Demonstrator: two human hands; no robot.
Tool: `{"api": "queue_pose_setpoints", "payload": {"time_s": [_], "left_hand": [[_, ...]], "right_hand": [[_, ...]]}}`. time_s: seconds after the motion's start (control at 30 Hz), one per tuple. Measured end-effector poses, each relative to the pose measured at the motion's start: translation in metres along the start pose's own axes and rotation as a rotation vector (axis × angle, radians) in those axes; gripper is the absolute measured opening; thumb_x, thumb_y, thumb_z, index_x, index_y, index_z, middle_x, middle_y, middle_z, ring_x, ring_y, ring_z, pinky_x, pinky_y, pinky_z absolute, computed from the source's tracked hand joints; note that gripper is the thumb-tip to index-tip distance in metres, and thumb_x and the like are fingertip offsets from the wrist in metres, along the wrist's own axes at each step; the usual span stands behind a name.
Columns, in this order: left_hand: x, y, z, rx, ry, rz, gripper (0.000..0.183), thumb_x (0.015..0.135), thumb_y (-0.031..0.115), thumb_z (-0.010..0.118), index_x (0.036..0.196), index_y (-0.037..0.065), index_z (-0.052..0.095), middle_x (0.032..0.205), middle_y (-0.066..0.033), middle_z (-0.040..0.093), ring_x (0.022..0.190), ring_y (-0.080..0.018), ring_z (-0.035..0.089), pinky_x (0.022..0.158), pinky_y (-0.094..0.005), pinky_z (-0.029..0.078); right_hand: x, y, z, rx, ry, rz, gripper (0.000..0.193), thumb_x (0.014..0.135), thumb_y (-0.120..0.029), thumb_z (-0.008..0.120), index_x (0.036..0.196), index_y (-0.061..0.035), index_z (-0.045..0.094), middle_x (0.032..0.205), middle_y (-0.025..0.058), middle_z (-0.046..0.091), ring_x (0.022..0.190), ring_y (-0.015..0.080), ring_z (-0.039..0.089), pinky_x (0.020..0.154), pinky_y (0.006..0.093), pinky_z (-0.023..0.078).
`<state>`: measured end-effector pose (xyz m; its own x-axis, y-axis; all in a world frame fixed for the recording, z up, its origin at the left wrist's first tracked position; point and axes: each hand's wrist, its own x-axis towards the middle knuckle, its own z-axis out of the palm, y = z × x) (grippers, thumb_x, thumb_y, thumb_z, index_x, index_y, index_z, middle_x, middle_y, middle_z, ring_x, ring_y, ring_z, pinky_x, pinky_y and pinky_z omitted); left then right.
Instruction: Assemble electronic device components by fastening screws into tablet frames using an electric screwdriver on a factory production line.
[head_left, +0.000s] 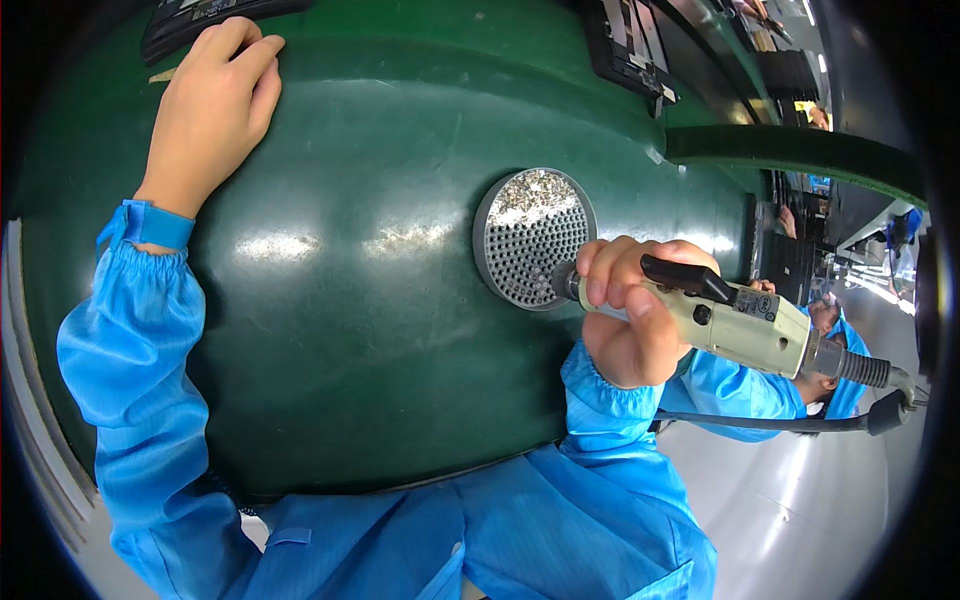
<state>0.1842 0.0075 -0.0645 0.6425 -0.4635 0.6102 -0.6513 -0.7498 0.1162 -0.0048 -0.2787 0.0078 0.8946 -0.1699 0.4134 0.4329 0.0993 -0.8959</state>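
My right hand (640, 310) is wrapped round a pale green electric screwdriver (745, 325) with a black lever and a cable at its rear end. The screwdriver's nose points down into a round grey screw tray (540, 235). Small holes cover the tray's plate, and loose shiny screws lie heaped on its far part. At the far left, my left hand (215, 105) has its fingers curled beside a dark flat device (205, 20), cut off by the upper edge. A thin yellowish tip (163, 75) sticks out beside that hand; what the curled fingers hold is hidden.
The work surface is a green mat (350, 330). Another opened dark device (632, 50) lies at the far right, next to a raised green bar (790, 150). On the right, a co-worker in blue (745, 395) sits close by, beyond the screwdriver's cable.
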Motion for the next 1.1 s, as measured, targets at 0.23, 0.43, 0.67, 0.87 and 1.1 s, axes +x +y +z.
{"api": "queue_pose_setpoints", "payload": {"time_s": [0.23, 0.43, 0.67, 0.87, 1.1], "left_hand": [[-0.002, -0.003, -0.005, -0.001, -0.065, -0.035, 0.019, 0.088, 0.006, 0.061, 0.105, -0.001, 0.067, 0.103, -0.0122, 0.06, 0.093, -0.0276, 0.061, 0.081, -0.0347, 0.052], [-0.003, -0.003, -0.002, 0.009, -0.063, -0.026, 0.019, 0.089, 0.007, 0.061, 0.105, -0.001, 0.067, 0.104, -0.0114, 0.06, 0.094, -0.0271, 0.061, 0.081, -0.0342, 0.052], [-0.002, -0.002, -0.005, -0.033, -0.06, -0.035, 0.02, 0.087, 0.006, 0.062, 0.105, -0.002, 0.066, 0.101, -0.0124, 0.059, 0.093, -0.0279, 0.061, 0.081, -0.0351, 0.051], [0.002, -0.005, -0.008, -0.055, -0.032, 0.01, 0.019, 0.085, 0.004, 0.062, 0.103, -0.002, 0.066, 0.098, -0.0129, 0.059, 0.091, -0.0295, 0.06, 0.08, -0.0359, 0.05], [0.01, 0.01, -0.009, -0.072, -0.023, -0.009, 0.014, 0.079, -0.002, 0.064, 0.092, -0.005, 0.065, 0.085, -0.0146, 0.054, 0.081, -0.0312, 0.056, 0.071, -0.0396, 0.048]], "right_hand": [[-0.002, 0.002, 0.005, -0.008, 0.02, 0.005, 0.038, 0.082, 0.002, 0.06, 0.117, -0.0041, 0.045, 0.07, 0.0115, 0.053, 0.062, 0.0213, 0.053, 0.067, 0.0421, 0.049], [-0.002, 0.002, 0.004, -0.012, 0.024, 0.001, 0.039, 0.082, 0.001, 0.062, 0.117, -0.0048, 0.046, 0.069, 0.0111, 0.053, 0.063, 0.0216, 0.053, 0.067, 0.0418, 0.048], [-0.003, 0.001, 0.006, -0.037, 0.006, 0.007, 0.038, 0.083, 0.0, 0.063, 0.117, -0.0052, 0.046, 0.071, 0.0109, 0.053, 0.063, 0.0216, 0.054, 0.068, 0.0426, 0.048], [-0.001, -0.021, 0.004, -0.006, 0.064, -0.085, 0.041, 0.083, -0.007, 0.062, 0.121, -0.0051, 0.046, 0.073, 0.0092, 0.053, 0.064, 0.0213, 0.053, 0.067, 0.0426, 0.046], [-0.006, -0.045, -0.018, -0.111, 0.175, -0.194, 0.038, 0.081, -0.009, 0.06, 0.118, -0.0049, 0.049, 0.07, 0.009, 0.052, 0.062, 0.0216, 0.052, 0.066, 0.0419, 0.046]]}}
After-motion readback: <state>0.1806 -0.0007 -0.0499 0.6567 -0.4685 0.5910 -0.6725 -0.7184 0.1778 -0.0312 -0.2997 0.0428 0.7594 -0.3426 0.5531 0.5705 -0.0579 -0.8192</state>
